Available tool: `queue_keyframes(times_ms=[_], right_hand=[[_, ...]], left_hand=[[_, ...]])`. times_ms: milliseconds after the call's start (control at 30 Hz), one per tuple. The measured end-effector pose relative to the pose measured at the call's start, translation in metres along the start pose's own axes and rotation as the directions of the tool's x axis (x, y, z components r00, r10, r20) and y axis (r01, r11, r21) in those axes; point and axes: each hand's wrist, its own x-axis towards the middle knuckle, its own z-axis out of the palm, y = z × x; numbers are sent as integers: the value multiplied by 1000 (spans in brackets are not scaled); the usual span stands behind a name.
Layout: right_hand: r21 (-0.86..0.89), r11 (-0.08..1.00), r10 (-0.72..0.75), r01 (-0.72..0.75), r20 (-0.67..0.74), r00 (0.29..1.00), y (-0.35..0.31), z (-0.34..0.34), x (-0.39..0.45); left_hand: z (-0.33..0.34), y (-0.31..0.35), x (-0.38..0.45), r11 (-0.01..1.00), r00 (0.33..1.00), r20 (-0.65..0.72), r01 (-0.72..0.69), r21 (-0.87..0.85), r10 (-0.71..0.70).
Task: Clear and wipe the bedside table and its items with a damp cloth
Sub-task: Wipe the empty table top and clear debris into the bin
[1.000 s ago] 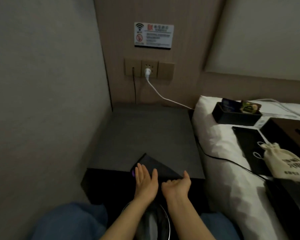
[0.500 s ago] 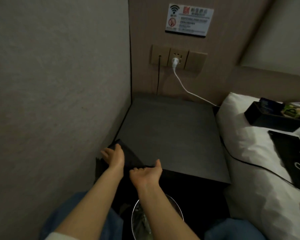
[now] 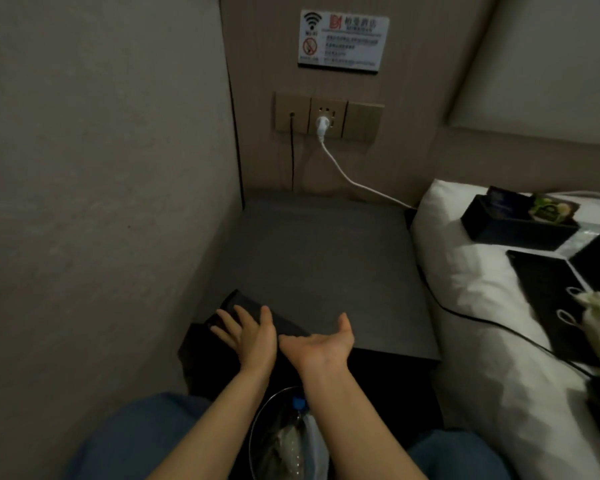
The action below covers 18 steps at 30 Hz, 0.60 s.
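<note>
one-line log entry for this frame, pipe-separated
left hand flat on dark cloth at bedside table front-left corner | right hand open, palm up, holding nothing | items on bed

Dark grey square bedside tabletop [image 3: 323, 265] open across middle, back and right. Front-left corner taken: dark folded cloth [image 3: 253, 311] under flat left hand [image 3: 248, 332]; right hand [image 3: 321, 342] palm-up at the front edge just beside it. Left side walled off by beige textured wall [image 3: 101, 168]. Back closed by tan panel; white plug cable [image 3: 354, 181] slopes down to back-right corner. Right side blocked by white pillow [image 3: 465, 289], thin black cable [image 3: 465, 315] draped over it. Below front edge: round bin [image 3: 284, 438].
</note>
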Motion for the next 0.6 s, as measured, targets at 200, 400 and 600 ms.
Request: queue_keyframes(times_ms=[200,400,600], right_hand=[[-26,998,-49,49,5,999,-40,-6,-21],[-108,992,-74,71,-25,997,-71,0,-33],[-509,860,-66,-22,-155,986,-74,7,-37]], left_hand=[[32,5,-37,992,985,152,-92,82,79],[42,20,-44,867,914,364,-321,381,179],[14,54,-26,452,823,564,-530,717,70]])
